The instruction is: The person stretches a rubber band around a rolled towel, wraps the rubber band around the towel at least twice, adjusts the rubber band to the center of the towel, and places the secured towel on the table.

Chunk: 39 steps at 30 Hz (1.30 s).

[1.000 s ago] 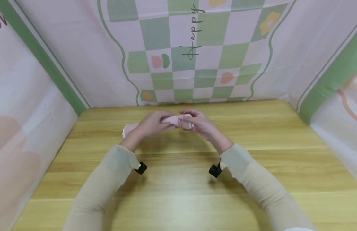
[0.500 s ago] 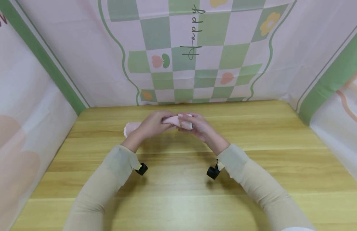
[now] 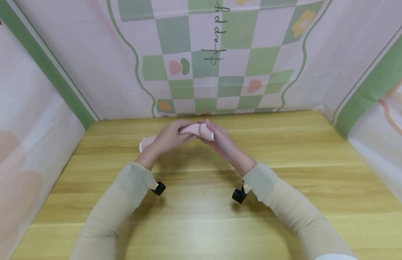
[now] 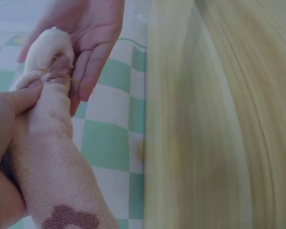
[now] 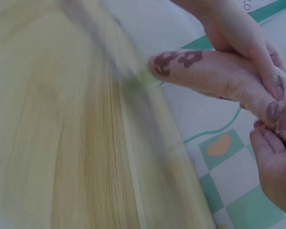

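A pink towel (image 3: 205, 131) is rolled into a long roll, with dark flower prints showing in the wrist views. Near its right end a thin rubber band (image 4: 43, 70) circles and cinches the roll. My left hand (image 3: 170, 137) grips the roll's middle, its thumb pressed along the towel just behind the band. Around the right end, my right hand (image 3: 222, 142) lies with its palm facing the roll and its fingers fairly straight beneath. A loose strand of the band reaches toward those fingers in the left wrist view. The left wrist partly hides the roll's far left end.
Underneath is a wood-grain table (image 3: 201, 216). A printed cloth (image 3: 233, 61) with green checks hangs behind its back edge, and cloth walls stand on both sides. A black wrist camera (image 3: 159, 188) sits under each sleeve cuff.
The right hand's thumb and fingers have come off the towel's end and spread open, leaving the band in plain sight around the roll. The left hand keeps its grip.
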Motion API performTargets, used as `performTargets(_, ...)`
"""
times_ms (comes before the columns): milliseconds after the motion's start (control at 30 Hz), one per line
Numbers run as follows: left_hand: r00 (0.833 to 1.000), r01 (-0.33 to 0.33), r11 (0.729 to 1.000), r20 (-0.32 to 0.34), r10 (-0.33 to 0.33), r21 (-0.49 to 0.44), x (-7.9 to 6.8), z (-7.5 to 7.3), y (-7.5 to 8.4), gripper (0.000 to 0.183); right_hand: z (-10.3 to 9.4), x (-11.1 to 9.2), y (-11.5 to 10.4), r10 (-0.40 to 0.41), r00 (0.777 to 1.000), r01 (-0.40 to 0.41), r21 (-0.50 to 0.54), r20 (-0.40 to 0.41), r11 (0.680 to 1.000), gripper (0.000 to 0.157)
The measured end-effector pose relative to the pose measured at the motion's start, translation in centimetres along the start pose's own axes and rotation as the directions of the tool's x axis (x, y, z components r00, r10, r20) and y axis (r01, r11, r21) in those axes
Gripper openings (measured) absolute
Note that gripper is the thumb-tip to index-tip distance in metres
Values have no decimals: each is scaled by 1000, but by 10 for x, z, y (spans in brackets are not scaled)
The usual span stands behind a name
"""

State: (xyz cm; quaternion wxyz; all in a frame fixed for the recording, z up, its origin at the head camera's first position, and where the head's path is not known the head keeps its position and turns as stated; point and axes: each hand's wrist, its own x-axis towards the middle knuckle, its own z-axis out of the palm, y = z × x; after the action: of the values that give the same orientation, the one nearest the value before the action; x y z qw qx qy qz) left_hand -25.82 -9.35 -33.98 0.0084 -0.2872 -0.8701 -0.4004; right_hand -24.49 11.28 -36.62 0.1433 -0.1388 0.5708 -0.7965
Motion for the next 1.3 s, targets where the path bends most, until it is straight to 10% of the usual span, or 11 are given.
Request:
performTargets(667, 993, 61, 995, -95, -69, -84, -1, -2, -1, 26, -11, 1, 0, -188, 977, 213, -420, 101, 882, 90)
performTargets(967, 987, 84, 984, -125, -104, -155, -2, -2, 1, 32, -11, -3, 2, -228, 973, 195, -425, -27, 884, 58)
performTargets(1300, 965, 142, 947, -173, -198, -290, -3, -6, -1, 36, -14, -8, 4, -265, 963, 231, -620, 39, 749, 16)
